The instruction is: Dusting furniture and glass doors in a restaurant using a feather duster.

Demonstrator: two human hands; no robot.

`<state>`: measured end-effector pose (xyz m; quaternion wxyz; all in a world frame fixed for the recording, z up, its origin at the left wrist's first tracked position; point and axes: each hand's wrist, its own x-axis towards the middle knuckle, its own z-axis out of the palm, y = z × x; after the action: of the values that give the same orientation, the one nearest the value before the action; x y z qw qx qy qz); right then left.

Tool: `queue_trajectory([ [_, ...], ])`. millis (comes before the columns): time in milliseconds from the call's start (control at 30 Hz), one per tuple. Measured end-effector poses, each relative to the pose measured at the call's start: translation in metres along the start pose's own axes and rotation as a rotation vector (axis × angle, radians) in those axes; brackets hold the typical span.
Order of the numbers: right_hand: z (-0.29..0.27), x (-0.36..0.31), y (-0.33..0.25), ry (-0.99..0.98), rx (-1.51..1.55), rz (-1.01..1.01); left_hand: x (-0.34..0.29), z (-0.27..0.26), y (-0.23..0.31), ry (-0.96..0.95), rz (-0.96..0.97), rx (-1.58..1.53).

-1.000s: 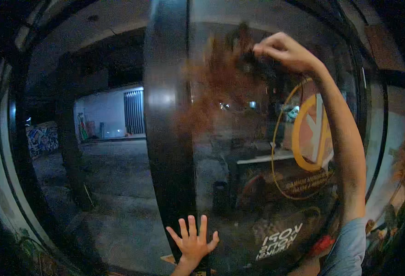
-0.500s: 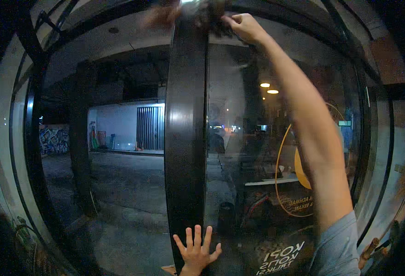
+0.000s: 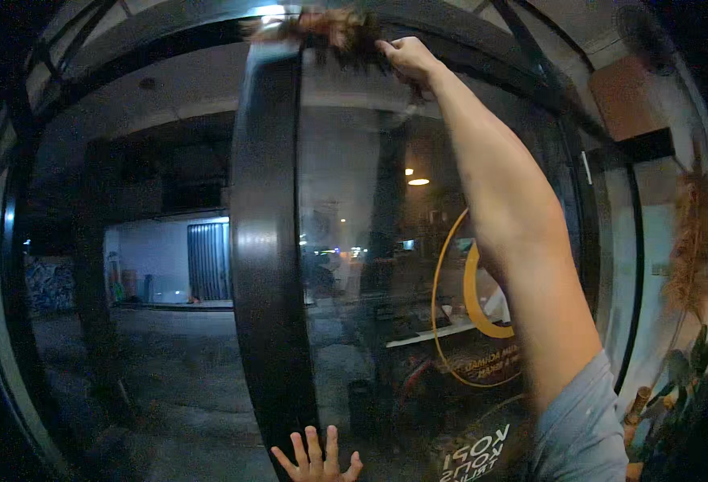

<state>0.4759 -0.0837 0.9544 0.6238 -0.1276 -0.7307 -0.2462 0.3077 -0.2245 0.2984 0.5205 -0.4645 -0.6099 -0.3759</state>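
A person's right hand [image 3: 406, 58] reaches high overhead, fingers closed around what looks like a brown feather duster [image 3: 322, 28], blurred, pressed against the top of a black door frame [image 3: 266, 241]. The left hand [image 3: 315, 459] lies flat, fingers spread wide, low on the frame beside the glass door [image 3: 370, 265].

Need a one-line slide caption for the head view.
Right hand raised, gripping a brown feather duster at the top of a dark door frame; left hand flat against it.
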Motion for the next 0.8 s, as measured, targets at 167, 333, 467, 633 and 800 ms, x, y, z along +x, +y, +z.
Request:
queue_trajectory([
  [167,-0.016,-0.024,0.095,0.611,-0.335,0.605,0.004,0.012,0.004,0.024,0.060,-0.039],
  [333,-0.042,-0.063,0.062,0.621,0.412,0.795,-0.008,0.000,0.001,0.048,-0.017,0.025],
  [467,-0.099,-0.092,0.188,0.206,-0.357,0.231,0.002,0.003,0.005,0.018,0.022,-0.020],
  [633,-0.103,-0.162,0.189,0.569,0.333,0.850,-0.006,0.002,-0.001,0.064,0.012,0.054],
  [800,-0.153,-0.231,0.243,0.619,-0.052,1.086,-0.002,-0.001,0.006,0.046,0.014,0.088],
])
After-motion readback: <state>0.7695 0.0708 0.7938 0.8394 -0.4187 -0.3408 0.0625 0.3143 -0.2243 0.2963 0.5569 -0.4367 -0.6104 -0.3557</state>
